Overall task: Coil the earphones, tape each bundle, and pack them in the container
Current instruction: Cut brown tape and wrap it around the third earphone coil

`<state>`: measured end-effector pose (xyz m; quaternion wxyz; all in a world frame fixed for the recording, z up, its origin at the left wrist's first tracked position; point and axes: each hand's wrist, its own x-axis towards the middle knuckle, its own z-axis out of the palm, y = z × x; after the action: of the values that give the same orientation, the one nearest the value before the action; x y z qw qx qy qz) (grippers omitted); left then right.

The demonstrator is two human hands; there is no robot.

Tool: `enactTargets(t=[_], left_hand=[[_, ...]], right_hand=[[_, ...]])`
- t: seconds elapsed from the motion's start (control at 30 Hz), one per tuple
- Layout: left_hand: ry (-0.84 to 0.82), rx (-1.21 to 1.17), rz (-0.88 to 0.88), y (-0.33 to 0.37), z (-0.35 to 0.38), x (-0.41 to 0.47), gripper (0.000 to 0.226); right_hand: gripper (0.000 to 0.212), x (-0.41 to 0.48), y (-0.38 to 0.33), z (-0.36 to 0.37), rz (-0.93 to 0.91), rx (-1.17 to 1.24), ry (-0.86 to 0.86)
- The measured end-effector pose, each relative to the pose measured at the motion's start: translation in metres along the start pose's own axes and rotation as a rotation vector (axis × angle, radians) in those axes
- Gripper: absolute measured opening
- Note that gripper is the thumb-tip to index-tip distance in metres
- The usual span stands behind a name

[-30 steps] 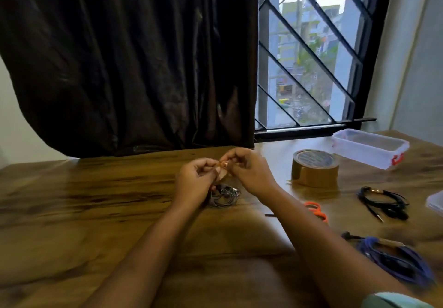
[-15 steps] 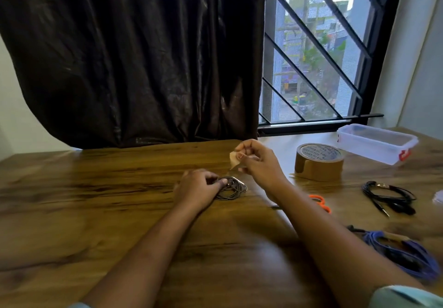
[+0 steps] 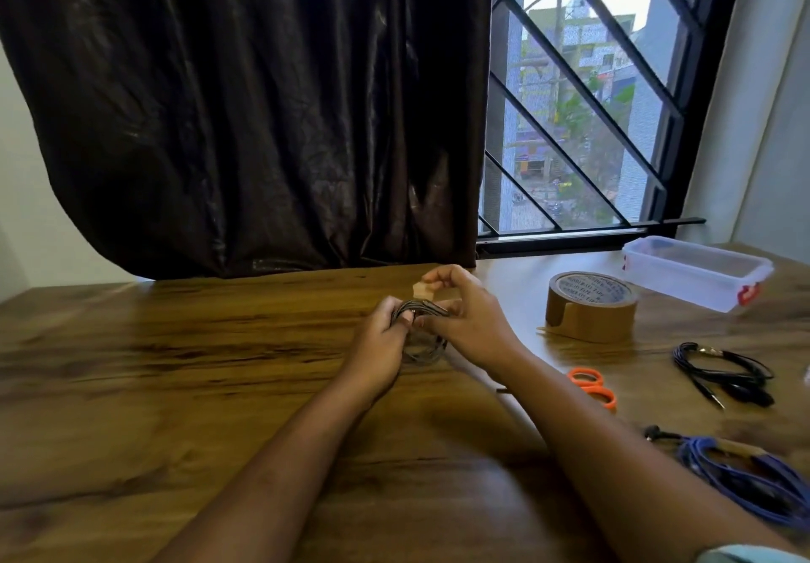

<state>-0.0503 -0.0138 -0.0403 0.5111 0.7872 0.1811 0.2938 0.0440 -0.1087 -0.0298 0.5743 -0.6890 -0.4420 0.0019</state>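
Note:
A grey coiled earphone bundle [image 3: 424, 343] is lifted slightly off the wooden table [image 3: 175, 365] at its middle. My left hand [image 3: 381, 343] grips the coil's left side. My right hand [image 3: 469, 321] pinches a small piece of brown tape [image 3: 424, 289] just above the coil, and its lower fingers touch the cable. A brown tape roll [image 3: 589, 304] stands to the right. A clear plastic container [image 3: 697, 272] with red clips sits at the back right, open and seemingly empty.
Orange-handled scissors [image 3: 591, 387] lie right of my right forearm. A black earphone bundle [image 3: 723, 374] and a blue earphone bundle [image 3: 745, 479] lie at the right edge. A dark curtain and a barred window stand behind the table.
My left hand took hold of the coil and raised it from the table. My right hand kept the tape piece and came down close over the coil.

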Motion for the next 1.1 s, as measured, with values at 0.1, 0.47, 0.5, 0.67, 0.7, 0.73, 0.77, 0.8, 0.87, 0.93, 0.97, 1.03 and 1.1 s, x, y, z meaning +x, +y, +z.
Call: enactTargets(t=[0.1,0.47,0.5,0.67,0.7,0.73,0.77,0.8,0.87,0.93,0.97,1.03,1.1], left_hand=[[-0.038,-0.204,0.011,0.013,0.001,-0.005,0.02],[-0.117,-0.318,-0.053,0.013,-0.005,-0.004,0.023],[-0.139,-0.315,-0.064,0.013,-0.005,-0.004,0.023],[-0.142,-0.251,-0.118,0.011,-0.004,-0.003,0.024],[-0.116,-0.235,-0.126,0.01,-0.004,-0.002,0.025],[-0.091,-0.229,-0.135,0.009,-0.004,-0.001,0.026],[-0.065,-0.248,-0.149,0.008,-0.004,-0.001,0.028],[-0.042,-0.291,-0.162,0.008,-0.005,0.0,0.028],[-0.013,-0.383,-0.166,0.008,-0.005,0.001,0.025],[-0.001,-0.465,-0.157,0.01,-0.004,0.003,0.025],[-0.001,-0.515,-0.155,0.011,-0.003,0.003,0.025],[-0.014,-0.601,-0.147,0.012,-0.003,0.002,0.025],[-0.031,-0.642,-0.14,0.014,-0.003,0.0,0.026]], right_hand=[[0.045,0.0,0.0,-0.003,-0.016,0.018,0.047],[0.068,0.002,-0.002,-0.005,-0.092,0.059,0.085],[0.064,0.003,-0.004,-0.005,-0.113,0.059,0.092],[0.033,0.003,-0.015,-0.005,-0.138,0.222,0.111],[0.03,0.003,-0.016,-0.006,-0.133,0.225,0.101],[0.028,0.003,-0.017,-0.007,-0.129,0.219,0.086],[0.026,0.002,-0.017,-0.007,-0.125,0.21,0.071],[0.023,0.002,-0.016,-0.008,-0.118,0.201,0.061],[0.018,0.002,-0.013,-0.009,-0.095,0.193,0.063],[0.015,0.001,-0.009,-0.008,-0.07,0.19,0.075],[0.018,0.001,-0.007,-0.007,-0.056,0.194,0.08],[0.024,0.0,-0.006,-0.005,-0.033,0.217,0.084],[0.029,0.0,-0.007,-0.005,-0.025,0.256,0.08]])
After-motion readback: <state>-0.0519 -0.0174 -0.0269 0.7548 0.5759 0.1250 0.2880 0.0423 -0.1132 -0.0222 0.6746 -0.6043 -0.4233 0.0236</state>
